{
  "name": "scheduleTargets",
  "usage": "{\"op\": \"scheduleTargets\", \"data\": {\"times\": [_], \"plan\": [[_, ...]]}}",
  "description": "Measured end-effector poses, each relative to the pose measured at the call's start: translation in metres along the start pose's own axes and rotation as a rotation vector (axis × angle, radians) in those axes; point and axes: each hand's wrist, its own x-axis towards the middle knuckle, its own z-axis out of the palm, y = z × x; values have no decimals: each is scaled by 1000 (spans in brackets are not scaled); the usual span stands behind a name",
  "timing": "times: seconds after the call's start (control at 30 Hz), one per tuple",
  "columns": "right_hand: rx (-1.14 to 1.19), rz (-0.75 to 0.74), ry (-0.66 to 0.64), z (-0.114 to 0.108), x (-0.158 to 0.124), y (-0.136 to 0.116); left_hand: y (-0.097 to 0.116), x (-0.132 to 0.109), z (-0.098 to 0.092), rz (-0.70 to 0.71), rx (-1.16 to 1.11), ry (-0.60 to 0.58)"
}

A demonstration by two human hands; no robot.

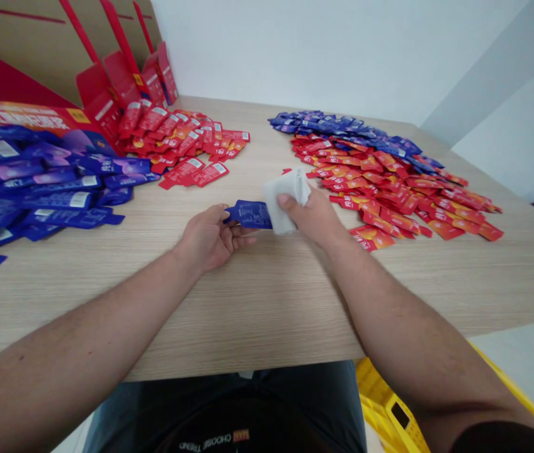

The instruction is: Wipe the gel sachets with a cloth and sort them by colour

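Note:
Over the middle of the table, my left hand (213, 238) pinches the narrow end of a blue printed sachet (250, 214) between thumb and fingers. My right hand (317, 217) is closed round a folded white cloth (280, 200), its thumb pressed on top. The cloth covers the sachet's right end, so that end is hidden. Just right of my right hand lies a spread of red-orange sachets (390, 189). Blue sachets (342, 123) run along the far side of that spread.
At the left, a heap of blue sachets (35, 189) lies by a large open red carton (21, 75). Red sachets (177, 135) are piled beside standing red boxes (120, 82). Below the table's right front edge is a yellow crate (385, 409). A white wall (318, 50) stands behind.

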Motion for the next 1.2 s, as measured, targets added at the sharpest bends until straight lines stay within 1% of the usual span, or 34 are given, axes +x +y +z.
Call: {"op": "scheduleTargets", "data": {"times": [0.03,0.07,0.1,0.17,0.2,0.23,0.27,0.33,0.37,0.4,0.43,0.47,0.5,0.57,0.63,0.67,0.73,0.77,0.83,0.9,0.97,1.0,1.03,1.13,1.2], "plan": [[-48,14,-51,0,0,-1,0,-1,1,0,9,0],[-101,39,-75,0,0,0,0,-2,1,4,17,1],[-139,66,-64,-1,0,0,0,-2,2,14,23,3],[-131,87,52,-4,1,-1,0,-3,2,46,34,3],[-89,73,114,-6,-1,-3,0,-3,2,59,42,-4],[-37,45,150,-6,-3,-6,-1,-4,3,68,54,-12],[9,11,144,-6,-5,-10,-2,-4,3,68,69,-23],[34,-45,31,-1,-11,-19,-4,-5,4,53,106,-41],[10,-48,-34,2,-13,-22,-5,-6,5,47,126,-42],[-27,-30,-71,5,-13,-22,-5,-6,6,48,147,-38],[-60,0,-69,7,-12,-20,-6,-7,6,61,174,-34],[-73,34,-29,7,-9,-15,-5,-7,5,90,216,-32],[-56,65,41,7,-5,-9,-4,-7,4,142,281,-31],[50,105,191,1,5,6,-1,-8,0,293,494,-61],[184,134,297,-5,14,18,4,-9,-4,476,763,-141],[239,150,324,-8,16,22,6,-9,-6,562,882,-194],[298,163,327,-11,17,23,9,-9,-9,698,1060,-281],[300,159,314,-11,16,22,10,-8,-10,753,1123,-287],[234,130,238,-8,11,17,9,-5,-11,840,1217,-242],[77,98,95,-4,6,12,8,-1,-13,893,1269,-181],[-102,73,-55,0,3,8,6,2,-15,883,1284,-151],[-175,64,-105,2,2,6,5,3,-16,843,1277,-146],[-230,57,-136,3,1,5,5,3,-17,781,1260,-143],[-324,59,-169,5,2,4,5,3,-19,572,1223,-122],[-366,83,-188,4,3,2,5,3,-19,483,1248,-104]]}}
